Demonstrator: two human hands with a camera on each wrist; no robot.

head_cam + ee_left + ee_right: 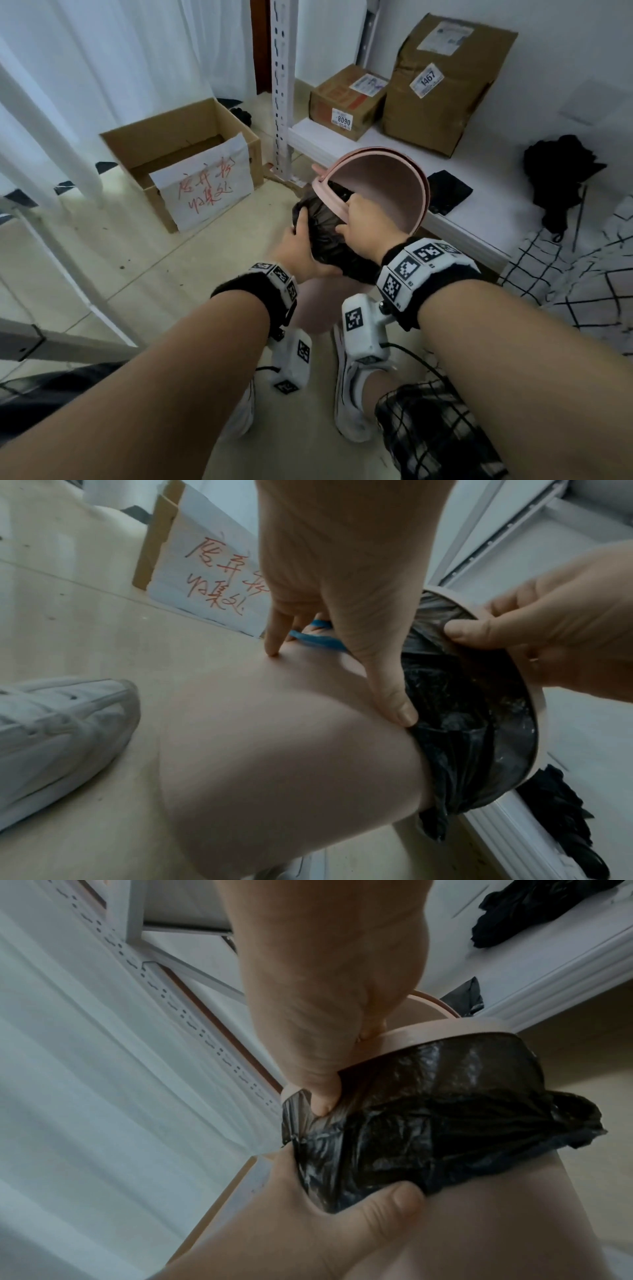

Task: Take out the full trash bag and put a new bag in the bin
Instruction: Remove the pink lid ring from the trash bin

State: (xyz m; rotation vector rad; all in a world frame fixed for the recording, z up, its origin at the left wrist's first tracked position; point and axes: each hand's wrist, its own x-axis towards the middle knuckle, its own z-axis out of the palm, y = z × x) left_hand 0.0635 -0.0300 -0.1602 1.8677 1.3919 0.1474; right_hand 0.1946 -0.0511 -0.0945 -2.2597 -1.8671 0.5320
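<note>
From the head camera, the round pale-pink plastic bin (329, 301) stands upright on the tiled floor between the person's feet, its hinged pink lid (387, 185) tipped back, and the crinkled black plastic trash bag (325, 236) is folded out and down over its mouth. The left hand (301, 250) cups the near-left side of that rim, fingers spread against the plastic; the right hand (366, 226) reaches over the top from the right, fingers curled at the pink ring (327, 200) that appears to clamp the bag. Both hands are at the rim, so the coming pull looks to run straight up the bin's vertical axis. In the left wrist view, the left hand (342, 569) presses its thumb flat on the bag's edge (445, 737) against the bin wall (274, 750), a fingertip touching the wall, while the right hand (548, 620) hooks the ring (534, 696). In the right wrist view, the right hand (308, 1001) curls round the ring (428, 1034), thumb tip pressed into the folded film (445, 1110), and the left thumb (394, 1199) holds the bag's lower hem to the bin; how full the bag is cannot be told.
</note>
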